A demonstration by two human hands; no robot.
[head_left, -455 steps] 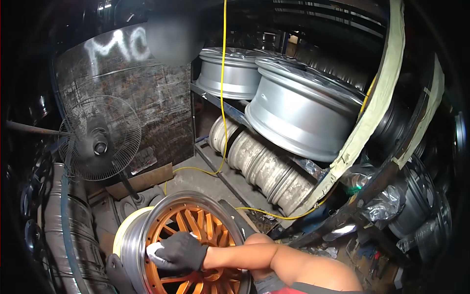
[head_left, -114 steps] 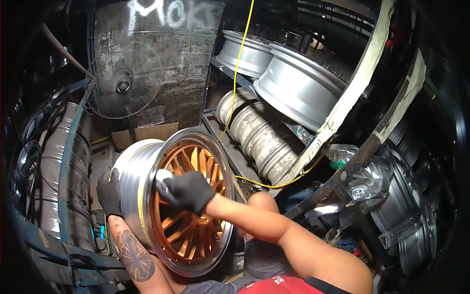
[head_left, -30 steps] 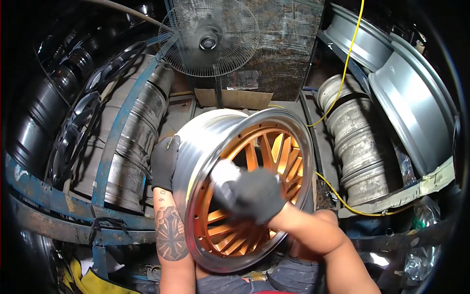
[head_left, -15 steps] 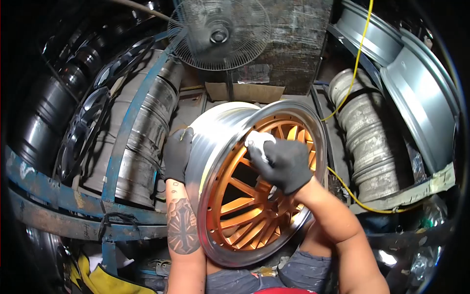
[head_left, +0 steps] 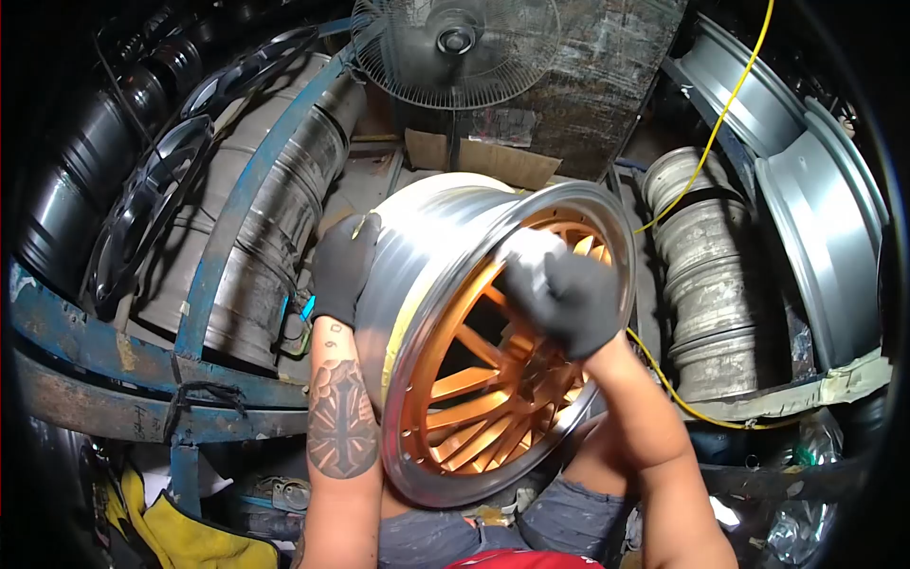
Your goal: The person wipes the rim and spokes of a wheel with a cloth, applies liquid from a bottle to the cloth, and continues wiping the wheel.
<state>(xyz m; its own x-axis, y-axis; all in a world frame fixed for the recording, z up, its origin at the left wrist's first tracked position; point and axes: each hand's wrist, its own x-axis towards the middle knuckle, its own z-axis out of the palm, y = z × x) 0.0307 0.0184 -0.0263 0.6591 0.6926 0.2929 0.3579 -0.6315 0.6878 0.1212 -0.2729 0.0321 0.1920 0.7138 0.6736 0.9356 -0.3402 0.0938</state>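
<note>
A large wheel rim (head_left: pixel 441 237) with a polished silver barrel and lip and bronze spokes (head_left: pixel 469 384) stands tilted over my lap. My left hand (head_left: pixel 347 268), in a dark grey glove, rests against the barrel's left side with its fingers pressed together at the rim; whether it pinches anything is unclear. In a matching glove, my right hand (head_left: pixel 573 299) is closed on a white cloth (head_left: pixel 533 254) and holds it against the upper part of the face, near the inner edge of the lip. The fingertips are partly hidden by the cloth.
A fan (head_left: pixel 455 43) stands beyond the rim. Stacked barrels (head_left: pixel 251 228) lie left behind a blue metal frame (head_left: pixel 218 256), and more (head_left: pixel 711 284) lie right, beside silver rims (head_left: pixel 820 228). A yellow cable (head_left: pixel 720 123) hangs at right. A yellow-black cloth (head_left: pixel 180 531) lies lower left.
The view has shifted slightly. My right hand and the white cloth have moved a little along the upper inner lip. My left hand still rests at the barrel's side.
</note>
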